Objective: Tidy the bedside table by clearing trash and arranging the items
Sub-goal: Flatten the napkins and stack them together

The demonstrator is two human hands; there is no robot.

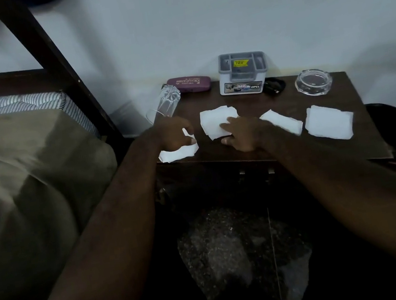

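Paper scraps (213, 121) under left hand (175, 135), right hand (244, 134)

Left of the left hand (176, 135) lies an olive blanket (23, 163), with a striped mattress (26, 102) showing just beyond it. A dark wooden post (57, 68) slants up behind that hand. A pale wall (220, 9) stands beyond both hands, and speckled floor (221, 250) lies below the right hand (241, 136)
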